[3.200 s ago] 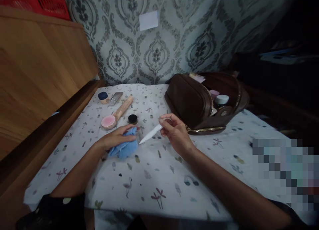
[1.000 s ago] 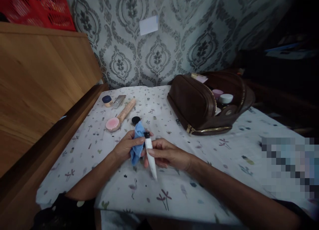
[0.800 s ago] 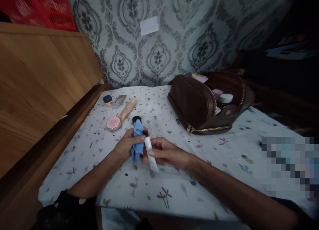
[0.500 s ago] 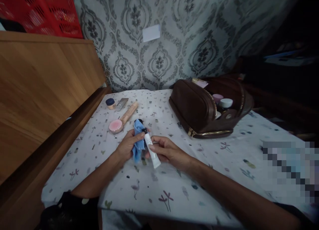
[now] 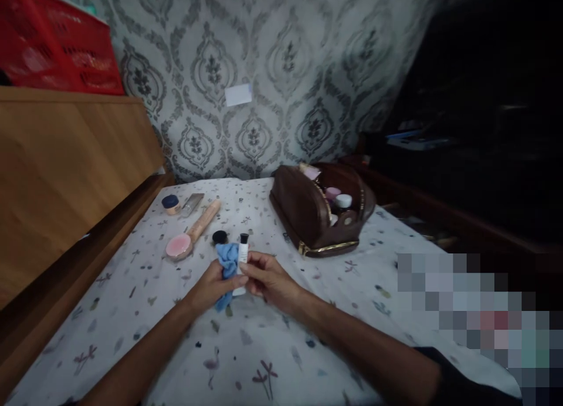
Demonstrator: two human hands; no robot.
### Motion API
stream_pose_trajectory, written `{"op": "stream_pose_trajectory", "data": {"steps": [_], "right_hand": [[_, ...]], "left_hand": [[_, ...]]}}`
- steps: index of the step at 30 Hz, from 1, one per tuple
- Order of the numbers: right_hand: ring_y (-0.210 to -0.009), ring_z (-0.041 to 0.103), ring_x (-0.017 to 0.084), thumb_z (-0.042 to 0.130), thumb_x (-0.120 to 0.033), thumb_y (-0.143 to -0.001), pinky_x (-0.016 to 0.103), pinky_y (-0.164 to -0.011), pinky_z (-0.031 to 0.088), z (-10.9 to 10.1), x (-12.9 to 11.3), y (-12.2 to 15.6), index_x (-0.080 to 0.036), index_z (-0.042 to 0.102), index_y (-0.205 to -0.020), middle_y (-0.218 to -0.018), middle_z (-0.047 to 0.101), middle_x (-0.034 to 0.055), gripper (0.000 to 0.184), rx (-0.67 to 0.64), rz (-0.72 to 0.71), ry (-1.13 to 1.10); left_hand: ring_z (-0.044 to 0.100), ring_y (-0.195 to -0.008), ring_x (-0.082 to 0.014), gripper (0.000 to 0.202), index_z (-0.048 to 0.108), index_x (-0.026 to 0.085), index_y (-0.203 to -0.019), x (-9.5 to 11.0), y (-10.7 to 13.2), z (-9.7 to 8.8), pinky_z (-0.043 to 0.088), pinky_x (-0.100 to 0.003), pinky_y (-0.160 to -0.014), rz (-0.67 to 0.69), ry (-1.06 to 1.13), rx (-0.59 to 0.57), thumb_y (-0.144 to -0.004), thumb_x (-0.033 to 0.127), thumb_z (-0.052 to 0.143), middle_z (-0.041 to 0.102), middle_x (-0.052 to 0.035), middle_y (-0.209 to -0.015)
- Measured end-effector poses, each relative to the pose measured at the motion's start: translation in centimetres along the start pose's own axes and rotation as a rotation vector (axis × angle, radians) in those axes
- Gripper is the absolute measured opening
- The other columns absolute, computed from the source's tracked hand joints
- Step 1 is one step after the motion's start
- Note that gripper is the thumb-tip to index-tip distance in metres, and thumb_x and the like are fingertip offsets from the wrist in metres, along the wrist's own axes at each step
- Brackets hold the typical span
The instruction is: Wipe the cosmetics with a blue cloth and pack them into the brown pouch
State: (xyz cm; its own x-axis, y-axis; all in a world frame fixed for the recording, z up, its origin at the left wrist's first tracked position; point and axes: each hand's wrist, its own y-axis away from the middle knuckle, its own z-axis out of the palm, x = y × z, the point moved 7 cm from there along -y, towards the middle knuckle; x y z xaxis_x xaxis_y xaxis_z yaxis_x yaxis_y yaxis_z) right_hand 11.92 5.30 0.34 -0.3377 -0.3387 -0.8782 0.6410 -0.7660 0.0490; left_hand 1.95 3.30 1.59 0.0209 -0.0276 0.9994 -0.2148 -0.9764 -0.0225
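Note:
My left hand is closed on a crumpled blue cloth, its thumb pressing toward the lower end of a white tube with a black cap. Fingers of my right hand pinch that tube from the right side, holding it nearly upright, cap end up, against the cloth. Just beyond the cloth lies a round black item. To the left are a round pink compact and a long beige tube. Behind those sit a small jar with a dark blue lid and a grey, clear-ended tube.
An open brown leather bag with several cosmetics inside stands at the back right. A wooden cabinet with a red plastic basket on it borders the left. The patterned tablecloth covers the table; at right an area is pixelated.
The tube has turned from slanting, cap toward the left hand, to nearly upright, and my left thumb now meets its lower part. The camera view has shifted right and up.

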Motion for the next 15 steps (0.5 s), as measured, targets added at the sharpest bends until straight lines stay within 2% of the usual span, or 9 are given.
{"op": "stream_pose_trajectory", "data": {"steps": [4,7,11,13,15], "right_hand": [[-0.043,0.048,0.005,0.088,-0.051,-0.057,0.019,-0.041,0.032,-1.2,-1.0,-0.2,-0.017,0.060,-0.079,-0.059,0.060,-0.0062,0.049,0.121,-0.113,0.026],[-0.043,0.047,0.007,0.086,-0.054,-0.058,0.020,-0.042,0.033,-1.5,-1.5,-0.2,-0.018,0.058,-0.076,-0.053,0.056,-0.0071,0.049,0.150,-0.164,0.104],[-0.043,0.046,0.008,0.085,-0.056,-0.060,0.020,-0.043,0.033,-1.6,-2.7,0.3,-0.020,0.054,-0.075,-0.048,0.051,-0.0085,0.049,0.176,-0.209,0.181],[-0.044,0.048,0.008,0.081,-0.058,-0.064,0.020,-0.043,0.034,-2.0,-4.1,1.1,-0.021,0.053,-0.079,-0.054,0.053,-0.0081,0.049,0.204,-0.260,0.170],[-0.045,0.051,0.008,0.076,-0.061,-0.069,0.020,-0.043,0.036,-2.7,-5.8,2.3,-0.021,0.055,-0.085,-0.060,0.054,-0.0070,0.048,0.219,-0.311,0.164]], "left_hand": [[0.067,-0.080,-0.0196,0.042,0.070,0.016,-0.086,-0.8,-0.1,-0.6,0.054,-0.028,-0.077,-0.052,-0.076,0.117,-0.067,0.051,0.083,0.073,-0.0050,-0.081],[0.067,-0.080,-0.0207,0.049,0.070,0.015,-0.085,-1.8,0.1,-1.1,0.053,-0.029,-0.077,-0.137,-0.069,0.183,-0.061,0.053,0.086,0.073,-0.0050,-0.080],[0.063,-0.065,-0.0177,0.054,0.067,0.016,-0.082,-3.3,0.5,-1.8,0.052,-0.028,-0.065,-0.222,-0.023,0.270,-0.054,0.057,0.087,0.068,-0.0004,-0.070],[0.059,-0.059,-0.0161,0.051,0.064,0.017,-0.077,-3.5,0.7,-2.0,0.050,-0.027,-0.060,-0.234,-0.063,0.284,-0.054,0.058,0.086,0.064,0.0016,-0.064],[0.056,-0.056,-0.0157,0.049,0.061,0.018,-0.070,-3.1,0.7,-1.6,0.047,-0.027,-0.056,-0.251,-0.136,0.246,-0.056,0.058,0.084,0.060,0.0024,-0.060]]}}
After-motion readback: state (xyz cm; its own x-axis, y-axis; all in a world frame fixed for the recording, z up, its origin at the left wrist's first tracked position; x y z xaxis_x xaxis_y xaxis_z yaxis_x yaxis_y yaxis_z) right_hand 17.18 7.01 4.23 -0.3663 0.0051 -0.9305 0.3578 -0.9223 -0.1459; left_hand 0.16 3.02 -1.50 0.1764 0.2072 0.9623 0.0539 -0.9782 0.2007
